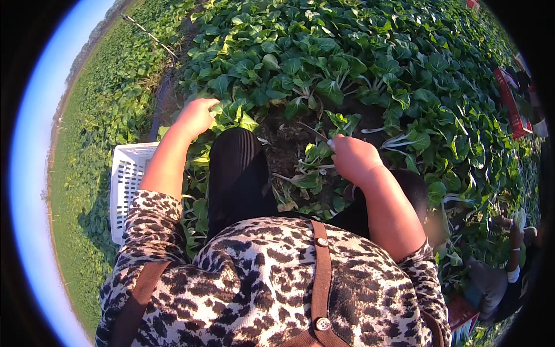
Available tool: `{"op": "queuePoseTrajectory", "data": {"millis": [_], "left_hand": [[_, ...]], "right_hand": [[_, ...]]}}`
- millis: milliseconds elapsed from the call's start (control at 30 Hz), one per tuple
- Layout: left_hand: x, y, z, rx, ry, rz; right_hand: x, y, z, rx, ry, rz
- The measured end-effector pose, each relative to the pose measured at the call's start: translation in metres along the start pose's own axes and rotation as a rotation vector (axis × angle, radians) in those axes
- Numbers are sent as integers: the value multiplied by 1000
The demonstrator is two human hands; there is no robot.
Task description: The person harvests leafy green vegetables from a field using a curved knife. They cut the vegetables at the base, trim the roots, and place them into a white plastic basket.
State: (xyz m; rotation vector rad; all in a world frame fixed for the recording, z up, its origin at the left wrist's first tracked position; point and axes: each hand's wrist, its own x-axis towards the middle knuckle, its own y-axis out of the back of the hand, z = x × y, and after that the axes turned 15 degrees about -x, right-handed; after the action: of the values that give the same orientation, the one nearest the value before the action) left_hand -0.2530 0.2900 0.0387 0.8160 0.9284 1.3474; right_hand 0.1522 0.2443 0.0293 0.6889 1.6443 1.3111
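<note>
My right hand (356, 158) is closed around the handle of a knife (313, 131), whose blade points up and left over bare soil. Stretched out beyond my knee, my left hand (198, 116) is at the leaves of a green plant (236, 113); whether its fingers grip a leaf cannot be told. Rooted leafy greens with white stalks, like bok choy (331, 86), stand in front of both hands. Cut loose leaves (305, 179) lie on the soil between my knees, and a loose white-stalked plant (403, 142) lies right of my right hand.
A white slatted plastic crate (125, 191) stands at my left, beside my forearm. A dark hose or strip (161, 102) runs along the bed's left edge. Another person (498, 282) crouches at the lower right near a red box (461, 312). A further red box (514, 106) stands at the upper right.
</note>
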Motion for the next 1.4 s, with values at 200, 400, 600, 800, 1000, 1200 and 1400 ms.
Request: {"op": "queuePoseTrajectory", "data": {"millis": [200, 400, 600, 800, 1000, 1200, 1400], "left_hand": [[-106, -85, -86, -549, 432, -158], [-24, -183, -95, -293, -163, -460], [11, -206, -41, -200, -551, -457], [47, -200, -130, 553, -105, -110], [-28, -210, -154, 399, 54, -132], [-18, -170, -110, 158, 213, -275], [-33, -119, -77, 81, 297, -334]], "right_hand": [[-96, 5, 29, 293, -230, 357], [-142, 18, 78, 564, -710, 621], [-102, 46, 26, 524, -795, 380], [-60, 40, 10, 324, -739, 221], [-50, 67, -16, 381, -852, -7], [-54, 80, -31, 415, -827, -44], [-84, 36, 12, 237, -552, 173]]}}
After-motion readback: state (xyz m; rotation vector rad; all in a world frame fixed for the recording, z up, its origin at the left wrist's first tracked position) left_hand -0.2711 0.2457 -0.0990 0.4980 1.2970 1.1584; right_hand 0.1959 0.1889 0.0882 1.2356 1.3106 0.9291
